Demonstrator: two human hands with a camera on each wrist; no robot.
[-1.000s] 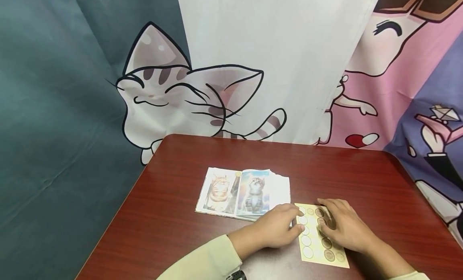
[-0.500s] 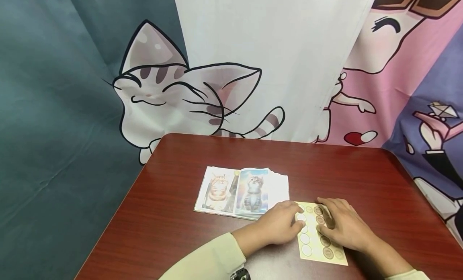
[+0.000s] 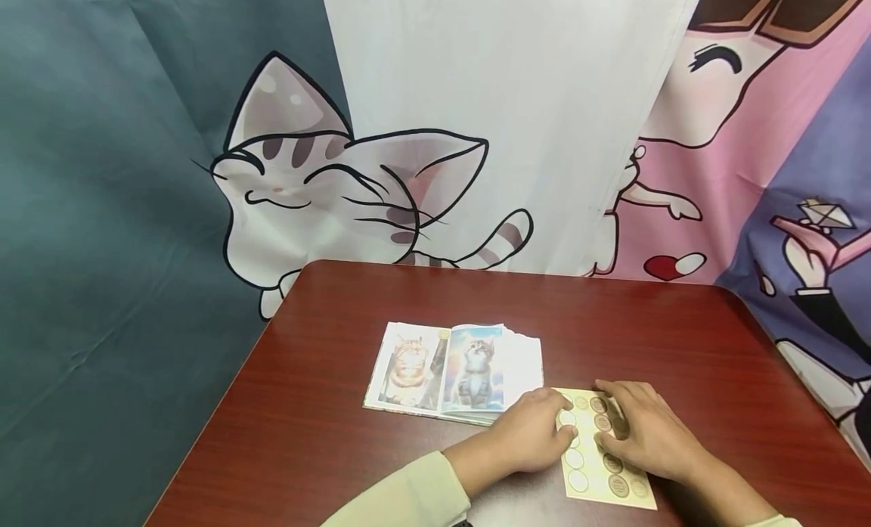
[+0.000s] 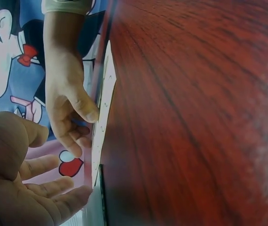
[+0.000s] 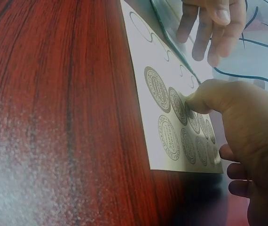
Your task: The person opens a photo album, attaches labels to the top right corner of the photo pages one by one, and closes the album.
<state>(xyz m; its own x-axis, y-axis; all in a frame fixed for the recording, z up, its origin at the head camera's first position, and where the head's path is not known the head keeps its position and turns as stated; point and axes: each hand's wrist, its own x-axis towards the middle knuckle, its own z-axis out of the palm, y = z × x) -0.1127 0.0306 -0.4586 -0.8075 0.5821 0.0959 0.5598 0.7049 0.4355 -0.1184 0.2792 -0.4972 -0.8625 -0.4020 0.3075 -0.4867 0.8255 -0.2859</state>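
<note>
A cream sticker sheet (image 3: 599,482) with rows of round stickers lies flat on the table. Brown print marks the stickers on its right side, while pale outlined circles run down the left. My right hand (image 3: 649,429) rests over the sheet's right edge with its thumb touching the printed stickers, as the right wrist view shows. At the upper left edge is my left hand (image 3: 531,432), its thumb and fingers apart over the pale circles. Relaxed, parted fingers (image 4: 44,188) of that hand appear in the left wrist view, with nothing between them.
An open picture book (image 3: 408,364) with cat pictures lies left of the sheet, its right page close by my left hand. The reddish-brown table (image 3: 306,451) runs back to a cartoon-printed cloth (image 3: 442,58).
The head view has shifted slightly, so the scene sits a little lower. Both hands keep nearly the same place at the sticker sheet, and the book has not moved.
</note>
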